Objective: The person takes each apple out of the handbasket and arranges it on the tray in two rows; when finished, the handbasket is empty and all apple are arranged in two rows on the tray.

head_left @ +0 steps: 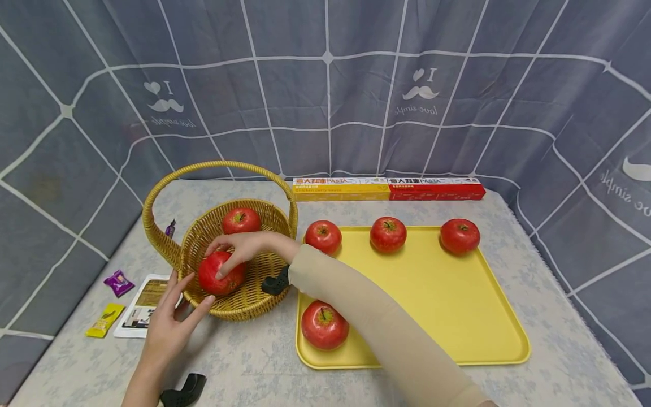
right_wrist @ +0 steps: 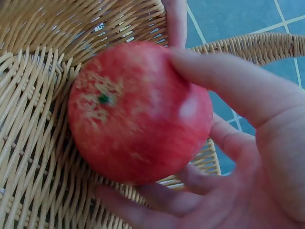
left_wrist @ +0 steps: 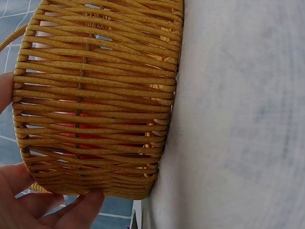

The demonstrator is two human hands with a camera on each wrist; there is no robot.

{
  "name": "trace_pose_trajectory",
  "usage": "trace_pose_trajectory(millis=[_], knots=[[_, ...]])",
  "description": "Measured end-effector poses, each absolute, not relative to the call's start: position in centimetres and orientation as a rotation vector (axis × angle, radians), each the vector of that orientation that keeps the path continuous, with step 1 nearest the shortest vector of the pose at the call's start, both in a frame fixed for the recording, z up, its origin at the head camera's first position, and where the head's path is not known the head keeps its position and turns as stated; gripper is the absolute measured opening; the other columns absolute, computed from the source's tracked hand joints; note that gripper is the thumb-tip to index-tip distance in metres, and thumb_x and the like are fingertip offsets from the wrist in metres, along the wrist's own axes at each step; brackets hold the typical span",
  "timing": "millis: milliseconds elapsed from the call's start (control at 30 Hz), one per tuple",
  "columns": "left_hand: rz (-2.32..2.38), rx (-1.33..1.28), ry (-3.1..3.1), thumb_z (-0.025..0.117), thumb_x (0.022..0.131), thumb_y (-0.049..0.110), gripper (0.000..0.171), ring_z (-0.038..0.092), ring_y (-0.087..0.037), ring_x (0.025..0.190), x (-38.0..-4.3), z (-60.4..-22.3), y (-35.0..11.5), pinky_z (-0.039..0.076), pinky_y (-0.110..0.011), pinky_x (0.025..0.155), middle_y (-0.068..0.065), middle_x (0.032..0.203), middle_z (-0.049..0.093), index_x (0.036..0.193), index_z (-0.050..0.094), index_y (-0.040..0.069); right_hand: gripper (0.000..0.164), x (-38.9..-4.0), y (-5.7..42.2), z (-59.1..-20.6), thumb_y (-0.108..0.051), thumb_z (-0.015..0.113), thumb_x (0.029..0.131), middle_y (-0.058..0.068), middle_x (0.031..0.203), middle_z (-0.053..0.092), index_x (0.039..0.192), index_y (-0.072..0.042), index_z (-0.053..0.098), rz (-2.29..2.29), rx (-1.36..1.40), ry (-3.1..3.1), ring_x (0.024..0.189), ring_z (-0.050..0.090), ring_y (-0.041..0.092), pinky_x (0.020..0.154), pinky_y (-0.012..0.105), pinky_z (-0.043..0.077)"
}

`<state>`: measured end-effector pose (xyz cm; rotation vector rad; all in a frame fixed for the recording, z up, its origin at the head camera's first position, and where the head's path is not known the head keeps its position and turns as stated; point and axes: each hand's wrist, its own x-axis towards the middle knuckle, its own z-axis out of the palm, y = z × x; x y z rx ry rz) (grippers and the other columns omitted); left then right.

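A golden wicker basket [head_left: 244, 311] with a tall arched handle stands at the left of the table. My right hand [head_left: 249, 245] reaches into it and holds a red apple [right_wrist: 138, 119], thumb on one side and fingers round the other. A second apple [head_left: 241, 220] sits in the basket's far part. My left hand [head_left: 172, 323] grips the near-left side of the basket, thumb at the rim and fingertips [left_wrist: 93, 202] against the woven wall.
Right of the basket, a yellow tray [head_left: 432, 305] bears several red apples, one [head_left: 325, 325] near its front-left corner. Two pasta boxes [head_left: 341, 190] lie behind it. Left of the basket are a white-edged packet [head_left: 142, 308], a yellow sachet [head_left: 105, 320] and purple wrapped sweets [head_left: 119, 283].
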<state>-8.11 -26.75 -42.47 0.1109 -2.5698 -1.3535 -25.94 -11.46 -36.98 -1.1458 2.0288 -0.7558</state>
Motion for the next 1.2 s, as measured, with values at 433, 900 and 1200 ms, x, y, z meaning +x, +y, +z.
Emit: trace_pose_trajectory(millis=[433, 900, 1200], knots=[[-1.345, 0.107, -2.582, 0.067, 0.088, 0.026, 0.066, 0.020, -0.041, 0.136, -8.0, -42.5, -26.7, 0.029, 0.001, 0.084, -0.014, 0.156, 0.004, 0.142, 0.037, 0.002, 0.064, -25.2, -11.5, -36.5, -0.027, 0.084, 0.069, -0.007, 0.116, 0.048, 0.122, -0.019, 0.049, -0.736, -1.102, 2.056, 0.102, 0.048, 0.004, 0.077, 0.014, 0.045], [-1.348, 0.111, -2.572, 0.067, 0.088, 0.026, 0.066, 0.022, -0.040, 0.135, -7.9, -42.5, -26.7, 0.028, 0.002, 0.084, -0.013, 0.156, 0.004, 0.141, 0.038, 0.000, 0.065, -22.2, -4.2, -30.0, -0.018, 0.088, 0.063, -0.002, 0.121, 0.045, 0.113, -0.014, 0.046, -1.053, -1.468, 2.149, 0.110, 0.045, 0.009, 0.085, 0.018, 0.046], [-1.352, 0.101, -2.570, 0.066, 0.089, 0.026, 0.066, 0.020, -0.039, 0.136, -7.9, -42.5, -26.7, 0.027, 0.003, 0.086, -0.012, 0.156, 0.002, 0.143, 0.036, 0.002, 0.062, -20.5, 5.6, -31.4, -0.010, 0.087, 0.064, 0.004, 0.127, 0.038, 0.107, -0.013, 0.042, -1.363, -1.506, 2.191, 0.120, 0.039, 0.018, 0.089, 0.032, 0.050]])
